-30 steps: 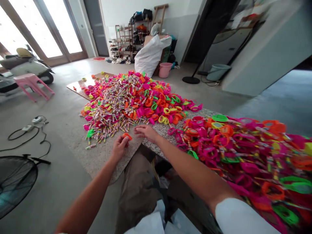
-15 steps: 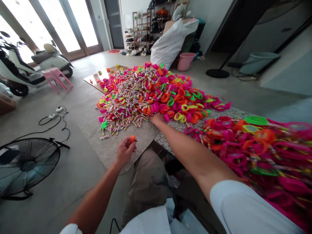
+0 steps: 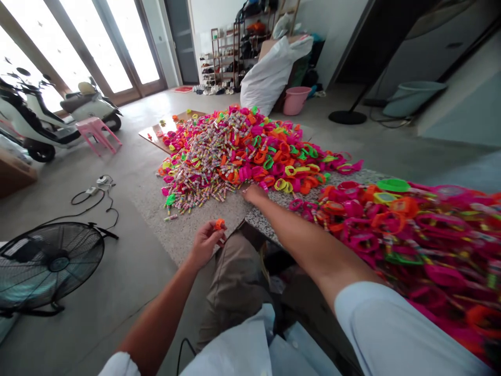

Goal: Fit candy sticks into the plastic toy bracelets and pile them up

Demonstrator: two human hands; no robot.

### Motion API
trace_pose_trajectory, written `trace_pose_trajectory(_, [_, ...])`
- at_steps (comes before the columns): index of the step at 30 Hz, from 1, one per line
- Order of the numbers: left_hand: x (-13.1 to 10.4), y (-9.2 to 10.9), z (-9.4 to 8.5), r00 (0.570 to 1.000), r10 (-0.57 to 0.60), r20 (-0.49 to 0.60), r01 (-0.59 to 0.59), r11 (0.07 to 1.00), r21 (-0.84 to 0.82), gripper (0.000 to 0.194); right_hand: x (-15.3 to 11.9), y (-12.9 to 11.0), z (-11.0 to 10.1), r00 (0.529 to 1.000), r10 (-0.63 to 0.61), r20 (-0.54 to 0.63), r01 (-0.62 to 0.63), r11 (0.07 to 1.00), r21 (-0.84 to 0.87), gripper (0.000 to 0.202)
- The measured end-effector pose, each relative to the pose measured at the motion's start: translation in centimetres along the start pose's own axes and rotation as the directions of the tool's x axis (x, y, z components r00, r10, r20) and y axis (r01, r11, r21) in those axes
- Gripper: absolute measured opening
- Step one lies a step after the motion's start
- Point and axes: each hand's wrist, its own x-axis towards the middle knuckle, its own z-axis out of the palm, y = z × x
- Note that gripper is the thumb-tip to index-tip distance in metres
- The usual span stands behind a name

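A speckled stone counter (image 3: 195, 235) sits low on the concrete floor. Nearest, the left hand (image 3: 205, 244) pinches an orange ring (image 3: 219, 224); the right hand (image 3: 254, 193), fingers loosely curled, has reached forward into the toy pile (image 3: 235, 151).

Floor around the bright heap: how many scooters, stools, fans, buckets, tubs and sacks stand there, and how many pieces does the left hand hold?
White scooters: 2
Pink plastic stool: 1
Black floor fan: 1
Pink plastic bucket: 1
Grey-blue plastic tub: 1
White bulging sack: 1
Small orange plastic piece in the left hand: 1
Total: 8
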Motion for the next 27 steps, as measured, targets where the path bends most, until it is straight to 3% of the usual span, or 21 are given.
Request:
trace_pose_trajectory(3, [-0.4,0.2,-0.2,0.999,0.042,-0.016,-0.043,0.999,-0.016,0.041,-3.0,-0.3,-0.6,1.0,-0.02,0.013,0.019,0.999,0.034,0.025])
trace_pose_trajectory(7, [-0.9,0.9,0.4,0.983,0.182,0.012,-0.182,0.981,0.065,0.038,-10.2,-0.1,-1.5,0.981,-0.194,-0.011,0.193,0.964,0.184,0.017])
trace_pose_trajectory(10, [-1.4,1.8,1.3,0.947,0.315,0.069,-0.322,0.935,0.148,0.034,-16.7,0.5,-2.7,0.923,-0.382,-0.051,0.35,0.775,0.525,0.018])
trace_pose_trajectory(12, [-1.8,2.4,2.2,0.916,0.382,0.12,-0.4,0.893,0.208,0.031,-20.4,0.9,-3.7,0.892,-0.44,-0.107,0.391,0.63,0.671,0.018])
trace_pose_trajectory(17, [-2.4,3.8,4.6,0.851,0.451,0.27,-0.52,0.799,0.302,0.021,-25.4,2.1,-6.0,0.866,-0.463,-0.19,0.461,0.591,0.662,0.022])
trace_pose_trajectory(20, [-2.5,3.9,6.2,0.878,0.375,0.298,-0.455,0.848,0.273,0.025,-26.5,3.3,-6.3,0.895,-0.396,-0.203,0.421,0.602,0.679,0.023])
trace_pose_trajectory(23, [-2.5,3.5,7.6,0.936,0.21,0.283,-0.254,0.959,0.128,0.04,-27.1,4.4,-6.0,0.925,-0.323,-0.199,0.359,0.577,0.734,0.025])
trace_pose_trajectory(27, [-2.5,3.7,8.6,0.956,0.067,0.286,-0.072,0.997,0.01,0.048,-27.6,5.4,-5.9,0.949,-0.247,-0.198,0.306,0.555,0.773,0.027])
